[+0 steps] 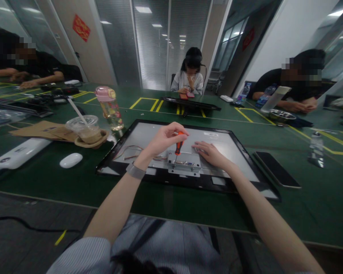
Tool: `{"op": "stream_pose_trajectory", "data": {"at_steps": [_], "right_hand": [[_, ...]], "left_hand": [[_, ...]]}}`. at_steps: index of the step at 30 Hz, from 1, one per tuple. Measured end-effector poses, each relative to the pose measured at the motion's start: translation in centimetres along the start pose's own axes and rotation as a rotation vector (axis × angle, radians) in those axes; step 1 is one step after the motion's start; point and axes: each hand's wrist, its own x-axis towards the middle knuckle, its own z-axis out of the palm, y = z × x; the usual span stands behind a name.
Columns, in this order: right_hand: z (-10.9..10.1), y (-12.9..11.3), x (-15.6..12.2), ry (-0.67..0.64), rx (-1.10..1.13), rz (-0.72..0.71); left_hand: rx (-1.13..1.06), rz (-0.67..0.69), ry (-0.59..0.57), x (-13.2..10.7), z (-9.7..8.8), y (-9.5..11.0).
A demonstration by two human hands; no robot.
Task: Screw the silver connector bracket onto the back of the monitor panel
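Observation:
A monitor panel (223, 140) with a black frame lies flat on the green table before me. At its near edge sits a silver metal bracket (185, 167) with connector ports. My left hand (168, 137) is closed around the top of a red and black screwdriver (179, 144). The screwdriver stands nearly upright, its tip down at the left part of the bracket. Fingers spread, my right hand (210, 152) lies on the panel just right of the bracket. Thin cables (131, 154) run across the panel on the left.
Left of the panel are a white mouse (71, 160), an iced drink cup (84, 127), a pink-lidded bottle (108, 108) and a white box-like device (18, 152). A phone (277, 169) lies to the right. Across the table sit several people, with another dark panel (191, 103) there.

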Motion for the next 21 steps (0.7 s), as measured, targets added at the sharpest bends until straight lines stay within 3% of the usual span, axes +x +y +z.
{"op": "stream_pose_trajectory", "data": {"at_steps": [6, 14, 21], "right_hand": [[-0.02, -0.05, -0.05, 0.002, 0.004, 0.002], [-0.11, -0.17, -0.09, 0.009, -0.003, -0.012], [-0.07, -0.30, -0.07, 0.005, 0.002, 0.009]], "left_hand": [[-0.115, -0.075, -0.054, -0.10, -0.12, -0.10], [0.015, -0.030, 0.042, 0.01, 0.03, -0.03], [-0.166, -0.094, -0.019, -0.08, -0.06, -0.29]]}}
